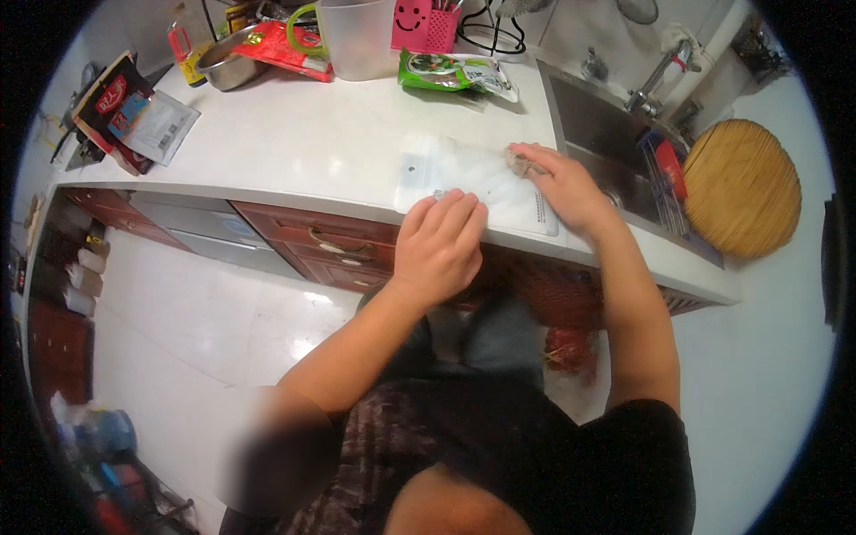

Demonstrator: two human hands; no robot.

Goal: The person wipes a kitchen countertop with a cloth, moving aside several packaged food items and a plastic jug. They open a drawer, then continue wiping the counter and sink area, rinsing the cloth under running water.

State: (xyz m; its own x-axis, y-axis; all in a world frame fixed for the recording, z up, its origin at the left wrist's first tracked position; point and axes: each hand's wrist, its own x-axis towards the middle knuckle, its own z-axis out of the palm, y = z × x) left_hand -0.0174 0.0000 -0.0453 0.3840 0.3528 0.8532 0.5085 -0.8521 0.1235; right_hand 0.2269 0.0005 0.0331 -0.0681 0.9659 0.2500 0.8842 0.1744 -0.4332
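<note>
A flat, pale see-through plastic bag (481, 183) with a small round hole in one corner lies on the white counter near its front edge. My left hand (441, 245) rests on the bag's near left part, fingers stretched forward side by side and pressing it down. My right hand (571, 187) is at the bag's right side, fingers closed over a crumpled greyish-beige cloth (524, 163) that touches the bag's far right part. Part of the cloth is hidden under those fingers.
The sink (588, 116) with its tap (655, 85) is at the right, beside a round wooden board (743, 187). Behind the bag are a green packet (437, 73), a clear jug (357, 40), a red packet (290, 51) and a metal bowl (230, 61). Pouches (152, 125) stand at the left.
</note>
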